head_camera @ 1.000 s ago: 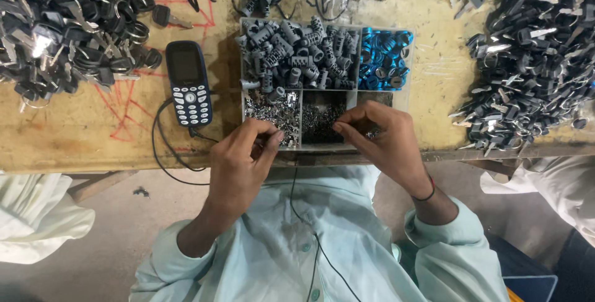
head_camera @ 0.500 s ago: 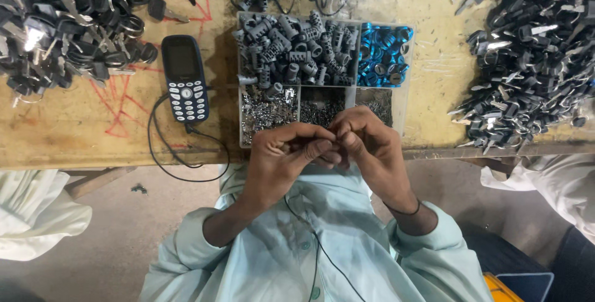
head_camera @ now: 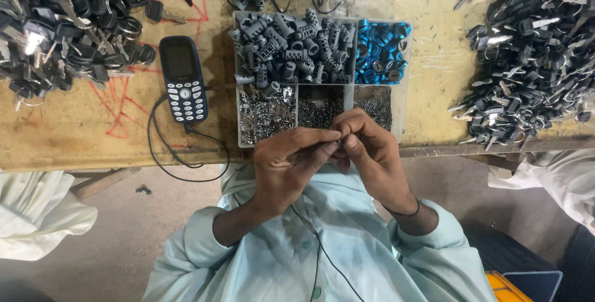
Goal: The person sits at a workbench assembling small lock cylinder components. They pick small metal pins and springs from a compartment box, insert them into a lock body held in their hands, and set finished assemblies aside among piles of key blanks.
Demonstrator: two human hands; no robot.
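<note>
My left hand [head_camera: 288, 165] and my right hand [head_camera: 365, 150] meet at the near edge of the wooden bench [head_camera: 74, 144], fingertips pinched together around a small metal part [head_camera: 334, 146] that is mostly hidden. Just beyond them lies a clear compartment tray [head_camera: 401, 91]. Its back sections hold grey cylinders [head_camera: 288, 48] and blue rings [head_camera: 381, 51]. The front sections hold tiny silver pieces [head_camera: 265, 113] and dark pins [head_camera: 319, 110].
A dark keypad phone [head_camera: 183, 79] with a black cable [head_camera: 164, 162] lies left of the tray. Heaps of black-headed keys sit at far left [head_camera: 56, 23] and far right [head_camera: 530, 60]. White-clad people sit at either side [head_camera: 37, 212].
Both hands have come back from the tray's front compartments toward my chest and joined, fingertips now pinched together over a small part.
</note>
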